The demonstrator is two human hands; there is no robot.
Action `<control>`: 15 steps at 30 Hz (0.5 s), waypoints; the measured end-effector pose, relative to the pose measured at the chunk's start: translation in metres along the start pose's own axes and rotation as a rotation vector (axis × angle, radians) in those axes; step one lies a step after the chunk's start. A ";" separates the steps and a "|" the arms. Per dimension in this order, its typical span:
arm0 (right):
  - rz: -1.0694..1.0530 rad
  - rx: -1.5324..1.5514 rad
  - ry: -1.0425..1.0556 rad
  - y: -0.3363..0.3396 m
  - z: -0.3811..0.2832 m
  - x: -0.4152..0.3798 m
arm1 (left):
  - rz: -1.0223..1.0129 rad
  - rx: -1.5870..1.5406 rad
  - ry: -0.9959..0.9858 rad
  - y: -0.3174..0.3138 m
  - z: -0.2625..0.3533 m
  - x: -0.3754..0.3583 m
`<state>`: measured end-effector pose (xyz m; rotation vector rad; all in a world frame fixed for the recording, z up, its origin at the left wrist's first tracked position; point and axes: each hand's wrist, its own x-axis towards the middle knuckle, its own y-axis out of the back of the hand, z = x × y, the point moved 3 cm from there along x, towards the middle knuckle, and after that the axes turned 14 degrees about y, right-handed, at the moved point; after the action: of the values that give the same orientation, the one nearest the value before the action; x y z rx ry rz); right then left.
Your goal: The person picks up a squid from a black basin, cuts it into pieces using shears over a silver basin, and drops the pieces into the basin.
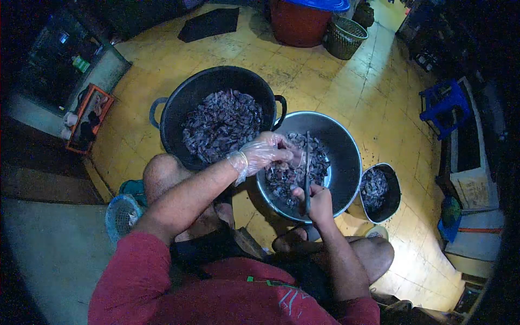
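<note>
My left hand (265,154), in a clear plastic glove, is closed in a pinch over the silver metal pot (349,162); a small pale piece seems to be at its fingertips. My right hand (318,203) is bare and wrapped round the handle of a knife (308,173), whose long narrow blade points away from me, right beside the gloved fingers. Below both hands, small dark, greyish pieces (281,176) lie in the pot. To the left stands a big black pot (176,116) with two handles, holding a heap of similar dark pieces (222,122).
A smaller container (394,203) with greyish pieces stands right of the metal pot. A blue basket (116,219) is by my left knee. Farther off are a red tub (300,24), a woven basket (344,40), a blue stool (447,105) and an orange rack (89,119).
</note>
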<state>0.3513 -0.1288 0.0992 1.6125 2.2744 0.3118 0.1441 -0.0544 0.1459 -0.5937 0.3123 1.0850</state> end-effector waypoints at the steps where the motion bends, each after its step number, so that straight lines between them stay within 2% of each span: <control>1: 0.013 0.054 -0.012 0.001 0.003 0.001 | 0.000 0.000 -0.002 0.000 0.001 0.000; 3: 0.026 0.111 -0.023 0.001 0.003 0.001 | 0.053 -0.113 -0.089 0.002 0.006 -0.003; 6: -0.027 0.196 -0.049 -0.004 -0.002 -0.004 | 0.138 -0.158 -0.069 0.005 0.009 -0.004; 8: -0.127 0.055 0.001 -0.010 -0.004 -0.005 | 0.140 -0.204 -0.094 0.008 0.003 0.000; 13: -0.069 0.086 0.028 -0.012 -0.013 -0.005 | 0.116 -0.032 -0.128 0.007 -0.008 0.007; 15: -0.123 -0.074 -0.012 -0.009 -0.004 -0.004 | 0.128 -0.039 -0.118 0.012 -0.006 0.007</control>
<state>0.3429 -0.1353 0.0999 1.4272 2.3124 0.3501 0.1374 -0.0488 0.1335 -0.5476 0.2292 1.2464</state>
